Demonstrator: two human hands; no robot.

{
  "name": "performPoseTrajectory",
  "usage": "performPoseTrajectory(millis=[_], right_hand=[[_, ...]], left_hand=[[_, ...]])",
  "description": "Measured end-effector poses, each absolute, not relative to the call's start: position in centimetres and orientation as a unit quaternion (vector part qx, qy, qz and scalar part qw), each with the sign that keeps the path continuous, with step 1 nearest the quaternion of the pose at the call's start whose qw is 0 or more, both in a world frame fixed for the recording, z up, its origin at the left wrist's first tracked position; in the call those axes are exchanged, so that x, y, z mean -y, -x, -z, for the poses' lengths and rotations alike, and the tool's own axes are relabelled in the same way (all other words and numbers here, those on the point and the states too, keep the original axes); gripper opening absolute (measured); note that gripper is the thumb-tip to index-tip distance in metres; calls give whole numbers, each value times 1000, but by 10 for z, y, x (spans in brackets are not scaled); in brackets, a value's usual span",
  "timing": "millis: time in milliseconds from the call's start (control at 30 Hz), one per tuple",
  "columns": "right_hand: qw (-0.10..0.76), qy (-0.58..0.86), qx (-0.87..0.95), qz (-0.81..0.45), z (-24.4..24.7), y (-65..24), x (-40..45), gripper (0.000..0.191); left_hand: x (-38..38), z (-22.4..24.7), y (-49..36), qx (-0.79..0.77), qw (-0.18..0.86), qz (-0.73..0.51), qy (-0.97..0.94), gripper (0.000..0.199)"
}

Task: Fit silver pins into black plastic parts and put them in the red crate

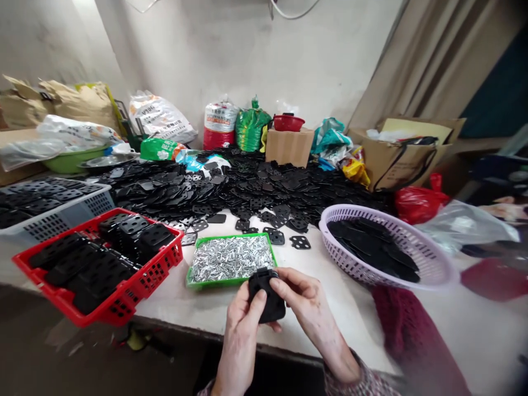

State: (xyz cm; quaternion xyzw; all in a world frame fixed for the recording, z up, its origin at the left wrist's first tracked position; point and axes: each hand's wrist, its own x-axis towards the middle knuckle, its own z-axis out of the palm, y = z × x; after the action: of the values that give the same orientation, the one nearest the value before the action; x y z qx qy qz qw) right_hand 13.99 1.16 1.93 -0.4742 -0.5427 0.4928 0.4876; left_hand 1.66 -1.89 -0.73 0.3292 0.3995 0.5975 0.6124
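left fingers (257,306) are gripping and probably steadying a black piece (274,309) while right fingers (285,290) are pinching its upper right edge; just beyond them, a green tray (210,284) of silver pins (231,258) is sitting, presumably for easy reach.

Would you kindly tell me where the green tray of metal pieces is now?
In the head view, the green tray sits near the middle of the table, between the red basket and the lilac basket, just beyond the left hand.
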Motion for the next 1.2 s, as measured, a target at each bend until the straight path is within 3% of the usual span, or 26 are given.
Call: performPoseTrajectory(millis=[267, 500, 700, 867, 933, 1100, 1200], right_hand=[[495, 423, 503, -569, -20, -138, -6, 32], [502, 426, 532, -532, -23, -141, -5, 27], [488, 434, 541, -531, -17, -134, -7, 29], [476, 482, 631, -378, -11, -139, -35, 30], [424, 498, 695, -299, -12, -137, -51, 26], [176, 516, 826, -143, -11, -99, -83, 15], [142, 513, 836, -131, -2, -76, -95, 9]], left_hand=[[21, 16, -15, -464, 553, -602, -342, 28], [24, 12, -16, -466, 540, -603, -357, 24], [21, 13, -16, -456, 564, -617, -305, 31], [11, 16, 19, -423, 582, -662, -211, 34], [7, 15, 39, -425, 548, -688, -211, 34], [9, 15, 59, -435, 540, -690, -207, 27], [13, 17, 55, -429, 564, -675, -207, 24]])
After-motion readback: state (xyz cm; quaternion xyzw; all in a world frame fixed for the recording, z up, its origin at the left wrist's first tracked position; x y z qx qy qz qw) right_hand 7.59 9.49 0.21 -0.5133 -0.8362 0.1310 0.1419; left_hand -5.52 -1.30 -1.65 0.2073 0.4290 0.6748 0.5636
